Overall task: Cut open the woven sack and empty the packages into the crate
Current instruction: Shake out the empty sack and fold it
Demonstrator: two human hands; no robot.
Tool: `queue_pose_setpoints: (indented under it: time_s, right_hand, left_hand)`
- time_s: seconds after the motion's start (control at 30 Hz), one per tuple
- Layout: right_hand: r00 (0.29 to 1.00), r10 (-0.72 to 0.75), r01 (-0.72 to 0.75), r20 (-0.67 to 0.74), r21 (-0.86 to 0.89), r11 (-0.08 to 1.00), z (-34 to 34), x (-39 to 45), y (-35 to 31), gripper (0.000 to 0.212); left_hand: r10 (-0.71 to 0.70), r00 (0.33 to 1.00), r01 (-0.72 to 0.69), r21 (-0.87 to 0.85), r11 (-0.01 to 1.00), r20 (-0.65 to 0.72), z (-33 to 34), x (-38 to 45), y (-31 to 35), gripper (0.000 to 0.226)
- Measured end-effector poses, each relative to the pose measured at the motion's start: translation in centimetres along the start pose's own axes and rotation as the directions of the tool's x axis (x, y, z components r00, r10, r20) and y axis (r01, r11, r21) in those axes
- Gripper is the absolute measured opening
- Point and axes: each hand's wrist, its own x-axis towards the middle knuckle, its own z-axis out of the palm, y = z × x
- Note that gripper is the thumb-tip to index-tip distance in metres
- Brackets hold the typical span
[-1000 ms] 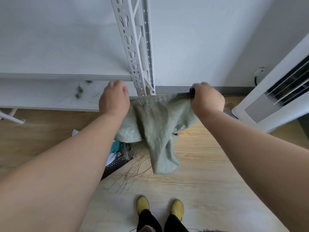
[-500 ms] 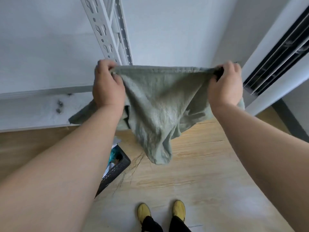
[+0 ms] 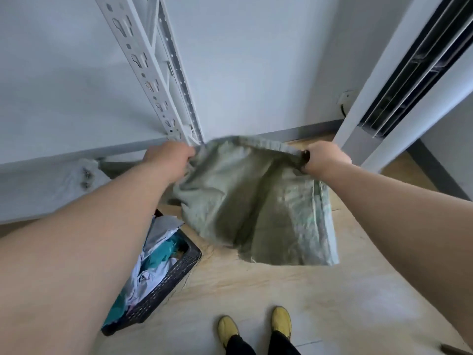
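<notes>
The grey-green woven sack (image 3: 256, 201) hangs limp and flat in front of me, above the wooden floor. My left hand (image 3: 167, 158) grips its top edge at the left corner. My right hand (image 3: 323, 158) grips the right corner, with something dark also held in that fist. The black perforated crate (image 3: 163, 285) sits on the floor at lower left, partly hidden under my left forearm. White and teal packages (image 3: 156, 257) fill it.
A white metal shelving upright (image 3: 153, 67) and a low shelf (image 3: 51, 160) stand to the left against the wall. A tall white air conditioner (image 3: 399, 80) stands at the right. My yellow shoes (image 3: 256, 326) are on the floor below, with loose sack threads beside the crate.
Both hands have dropped from chest height to lower down, and the sack has swung to the right, spreading out flatter over the floor. More of the crate shows.
</notes>
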Motion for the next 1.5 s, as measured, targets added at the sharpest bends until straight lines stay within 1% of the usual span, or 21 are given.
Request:
queue_pose_setpoints:
  time_s: [0.03, 0.13, 0.17, 0.23, 0.3, 0.33, 0.43, 0.53, 0.67, 0.73, 0.8, 0.83, 0.87, 0.93, 0.97, 1.0, 1.07, 1.17, 1.27, 1.33, 1.5]
  right_hand:
    - [1.000, 0.022, -0.022, 0.015, -0.015, 1.000, 0.6, 0.0, 0.5, 0.009]
    - [0.991, 0.019, -0.013, -0.134, 0.045, 0.999, 0.3, 0.2, 0.6, 0.016]
    - [0.998, 0.008, -0.007, -0.068, 0.015, 1.000, 0.1, 0.2, 0.3, 0.017]
    - [0.969, 0.028, -0.023, 0.246, -0.022, 0.999, 0.5, 0.0, -0.7, 0.021]
    - [0.850, 0.068, -0.128, 0.523, 0.079, 0.989, 1.1, -0.4, -2.3, 0.020]
    - [0.804, 0.067, -0.206, 0.591, 0.171, 0.963, 1.3, -0.5, -3.1, 0.018]
    - [0.757, 0.086, -0.471, 0.647, 0.449, 0.759, 1.7, 0.0, -5.3, 0.020]
    - [0.825, 0.209, -0.562, 0.525, 0.727, 0.394, 1.4, 1.6, -5.9, 0.024]
    - [0.746, 0.267, -0.666, 0.610, 0.677, 0.313, 0.7, 1.9, -7.0, 0.025]
    - [0.727, 0.243, -0.686, 0.642, 0.673, 0.276, 0.6, 1.7, -8.2, 0.022]
    - [0.735, 0.230, -0.676, 0.637, 0.669, 0.309, 0.5, 1.6, -9.0, 0.018]
    - [0.746, 0.202, -0.659, 0.635, 0.659, 0.364, 0.5, 1.4, -9.3, 0.018]
    - [0.759, 0.170, -0.625, 0.628, 0.632, 0.458, 0.2, 1.1, -9.5, 0.019]
    - [0.821, 0.153, -0.472, 0.551, 0.502, 0.725, -0.1, 0.6, -9.3, 0.020]
    - [0.884, 0.165, -0.370, 0.438, 0.440, 0.818, -0.1, 0.6, -8.9, 0.019]
    - [0.941, 0.173, -0.282, 0.290, 0.389, 0.877, -0.1, 0.8, -8.1, 0.033]
    - [0.985, 0.161, -0.175, 0.067, 0.364, 0.915, -0.5, 0.9, -7.4, 0.062]
    - [0.997, -0.019, 0.036, -0.071, 0.240, 0.970, -0.7, 1.2, -7.8, 0.053]
    - [0.984, -0.051, 0.071, -0.169, 0.112, 0.991, -0.7, 2.0, -7.5, 0.042]
    - [0.985, -0.067, 0.066, -0.156, -0.012, 0.998, -0.8, 2.4, -7.4, 0.045]
    - [0.984, -0.135, 0.162, 0.111, -0.278, 0.947, -0.2, 2.0, -6.7, 0.031]
  left_hand:
    - [-0.020, 0.997, 0.016, 0.046, 0.999, 0.079, 0.7, -0.4, -0.6, 0.031]
    - [-0.102, 0.986, 0.087, -0.114, 0.990, -0.131, 1.3, -0.2, -1.9, 0.033]
    - [-0.106, 0.988, 0.093, -0.115, 0.989, -0.116, 1.6, 0.0, -1.8, 0.029]
    - [-0.093, 0.994, 0.096, -0.049, 0.994, 0.055, 2.3, -0.3, -1.4, 0.025]
    - [-0.128, 0.976, 0.139, -0.050, 0.989, 0.174, 3.4, -1.1, -0.8, 0.028]
    - [-0.147, 0.969, 0.169, -0.099, 0.981, 0.197, 3.9, -1.6, -0.3, 0.030]
    - [-0.167, 0.962, 0.222, -0.261, 0.940, 0.216, 5.2, -2.3, 1.2, 0.029]
    - [-0.183, 0.958, 0.255, -0.357, 0.899, 0.223, 5.3, -2.4, 2.1, 0.026]
    - [-0.087, 0.925, 0.271, -0.484, 0.832, 0.370, 3.8, -2.5, 2.4, 0.047]
    - [-0.009, 0.865, 0.333, -0.561, 0.758, 0.502, 3.2, -3.1, 2.7, 0.077]
    - [0.016, 0.845, 0.283, -0.473, 0.834, 0.535, 3.8, -3.8, 2.9, 0.105]
    - [0.006, 0.844, 0.247, -0.398, 0.883, 0.537, 4.9, -4.0, 2.6, 0.099]
    - [-0.022, 0.857, 0.214, -0.316, 0.924, 0.515, 5.8, -4.1, 2.2, 0.076]
    - [-0.099, 0.947, 0.153, -0.155, 0.976, 0.307, 6.9, -4.1, 1.5, 0.036]
    - [-0.115, 0.975, 0.137, -0.102, 0.985, 0.192, 6.9, -3.9, 1.1, 0.041]
    - [-0.099, 0.988, 0.109, -0.074, 0.991, 0.121, 6.4, -3.8, 0.7, 0.050]
    - [-0.028, 0.998, 0.031, -0.057, 0.998, 0.053, 5.6, -3.0, 0.0, 0.057]
    - [0.091, 0.995, -0.089, -0.073, 0.993, 0.029, 4.6, -2.5, -0.2, 0.059]
    - [0.195, 0.981, -0.195, -0.045, 0.980, 0.008, 3.9, -3.2, 0.0, 0.064]
    - [0.270, 0.963, -0.270, -0.015, 0.963, 0.011, 3.8, -3.7, -0.3, 0.070]
    - [0.347, 0.937, -0.346, -0.028, 0.938, 0.035, 4.7, -3.7, -1.5, 0.070]
